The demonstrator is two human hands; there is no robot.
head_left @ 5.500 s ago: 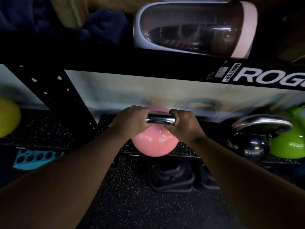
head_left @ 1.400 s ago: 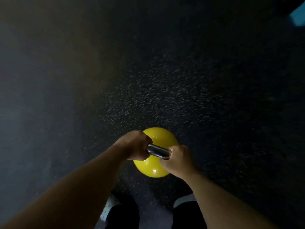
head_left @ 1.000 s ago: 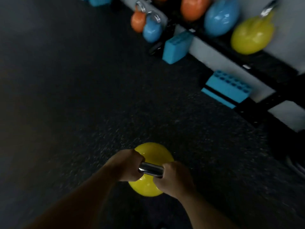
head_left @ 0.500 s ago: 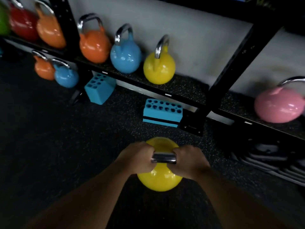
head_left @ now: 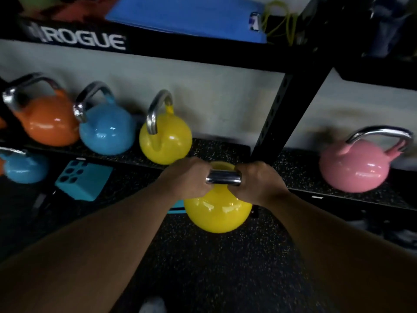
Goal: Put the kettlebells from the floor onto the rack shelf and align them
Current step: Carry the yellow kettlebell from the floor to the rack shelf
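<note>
On the black rack shelf (head_left: 216, 147) stand, from the left, a glossy orange kettlebell (head_left: 48, 122), a light-blue kettlebell (head_left: 106, 132) and a yellow kettlebell (head_left: 165, 141) — each with a steel handle. Below them a small blue kettlebell (head_left: 24, 167) and a teal foam block with holes (head_left: 82, 180) sit on the speckled black floor (head_left: 203, 267). The left hand (head_left: 188, 177) and right hand (head_left: 259, 180) are both closed around the chrome handle (head_left: 223, 177) of a second yellow kettlebell (head_left: 217, 210), held above the floor just before the shelf edge, near the black upright post (head_left: 275, 123). Farther right a pink kettlebell (head_left: 354, 168) rests on the shelf
</note>
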